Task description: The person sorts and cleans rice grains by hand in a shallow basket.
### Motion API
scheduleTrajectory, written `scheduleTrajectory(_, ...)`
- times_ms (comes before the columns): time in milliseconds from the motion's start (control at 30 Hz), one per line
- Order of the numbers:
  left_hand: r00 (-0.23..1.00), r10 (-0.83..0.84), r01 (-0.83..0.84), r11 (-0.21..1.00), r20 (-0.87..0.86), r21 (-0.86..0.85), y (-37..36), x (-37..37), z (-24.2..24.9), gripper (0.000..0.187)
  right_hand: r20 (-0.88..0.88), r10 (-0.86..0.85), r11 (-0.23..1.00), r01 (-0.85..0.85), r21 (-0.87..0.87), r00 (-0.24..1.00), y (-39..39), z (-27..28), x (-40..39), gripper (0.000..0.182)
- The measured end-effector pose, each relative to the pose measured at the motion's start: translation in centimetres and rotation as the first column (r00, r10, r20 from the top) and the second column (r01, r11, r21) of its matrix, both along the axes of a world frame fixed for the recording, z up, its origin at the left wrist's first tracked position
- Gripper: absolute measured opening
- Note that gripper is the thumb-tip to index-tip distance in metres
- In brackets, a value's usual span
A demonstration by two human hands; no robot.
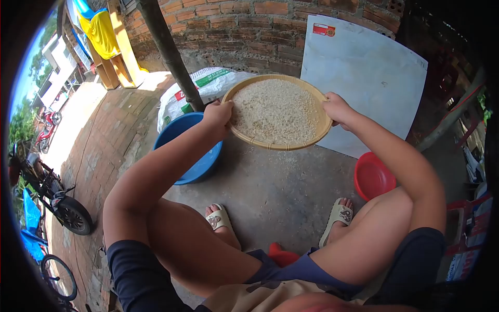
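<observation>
A round woven winnowing basket (270,145) is held out in front of me above the concrete floor. A wide layer of pale rice grains (275,106) covers most of its inside. My left hand (219,113) grips the basket's left rim, and my right hand (338,108) is closed on the right rim. Below my left forearm stands a blue plastic basin (208,162), partly hidden by the arm. Near my right knee is a red plastic bowl (373,177). Some scattered grains lie on the floor under the basket.
A white sack (169,106) lies behind the blue basin, beside a slanting pole (169,47). A pale board (366,78) leans at the brick wall (249,31). On the left are a motorbike (52,192) and a paved yard (114,125).
</observation>
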State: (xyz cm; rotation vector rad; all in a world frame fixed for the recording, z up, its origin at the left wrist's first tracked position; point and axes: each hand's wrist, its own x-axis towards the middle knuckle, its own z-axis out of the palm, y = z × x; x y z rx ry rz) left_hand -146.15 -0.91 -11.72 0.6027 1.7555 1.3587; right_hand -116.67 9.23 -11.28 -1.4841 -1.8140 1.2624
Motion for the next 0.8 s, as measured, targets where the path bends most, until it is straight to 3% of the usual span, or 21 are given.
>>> scheduleTrajectory(67,0.994,-0.088,0.074,0.978,-0.066,-0.195,0.2,2.6,-0.1,0.023,-0.020,0.018,0.996,-0.020,-0.085,1.000,2.4,-2.5,2.2,0.019)
scheduleTrajectory(100,0.994,-0.093,0.081,0.977,-0.053,-0.195,0.3,2.7,-0.4,0.023,-0.030,0.028,0.988,-0.032,-0.151,0.999,3.3,-3.4,3.0,0.021)
scheduleTrajectory(167,0.967,-0.249,0.238,0.957,-0.051,-0.167,0.9,2.4,-1.1,0.026,0.032,0.043,0.991,-0.038,-0.130,0.999,4.0,-4.6,3.8,0.024)
scheduleTrajectory(200,0.969,-0.243,0.235,0.958,-0.033,-0.164,1.6,1.3,-2.4,0.029,0.081,0.056,0.991,-0.045,-0.125,0.995,3.7,-4.4,3.1,0.024)
scheduleTrajectory(300,0.947,-0.317,0.306,0.938,-0.049,-0.162,3.6,-3.8,-6.2,0.025,-0.002,0.035,0.988,-0.035,-0.151,0.999,1.2,-2.8,-0.4,0.026)
scheduleTrajectory(333,0.948,-0.315,0.305,0.938,-0.042,-0.166,3.8,-3.6,-7.3,0.025,-0.007,0.023,0.994,-0.024,-0.104,1.000,0.3,-2.6,-1.6,0.026)
scheduleTrajectory(400,0.991,-0.132,0.132,0.991,0.002,-0.004,4.6,-3.4,-9.0,0.026,0.005,-0.037,0.999,0.037,-0.026,0.999,-0.4,-1.9,-2.4,0.024)
scheduleTrajectory(433,0.991,-0.136,0.136,0.989,-0.001,0.052,5.1,-2.7,-9.8,0.028,0.001,-0.035,0.999,0.035,-0.029,0.999,1.0,-2.6,-1.8,0.024)
scheduleTrajectory(467,0.986,-0.128,0.132,0.991,-0.107,0.032,5.7,-2.0,-10.6,0.029,0.038,-0.031,0.998,0.033,-0.051,0.999,3.4,-3.9,-0.3,0.024)
scheduleTrajectory(500,0.970,-0.123,0.128,0.992,-0.212,0.014,5.3,0.3,-9.5,0.030,0.075,-0.027,0.997,0.032,-0.073,0.997,5.2,-5.5,1.2,0.025)
scheduleTrajectory(633,0.953,-0.185,0.195,0.981,-0.240,0.018,5.1,4.5,-7.2,0.028,0.187,-0.055,0.994,0.071,-0.081,0.981,7.0,-8.6,4.1,0.024)
scheduleTrajectory(767,0.938,-0.325,0.309,0.941,-0.118,-0.141,8.0,-2.0,-7.9,0.030,0.125,-0.070,0.984,0.090,-0.157,0.990,3.4,-7.8,1.7,0.023)
scheduleTrajectory(800,0.928,-0.361,0.341,0.924,-0.096,-0.175,8.4,-4.1,-8.1,0.030,0.082,0.037,0.966,-0.015,-0.257,0.996,1.8,-6.3,0.6,0.023)
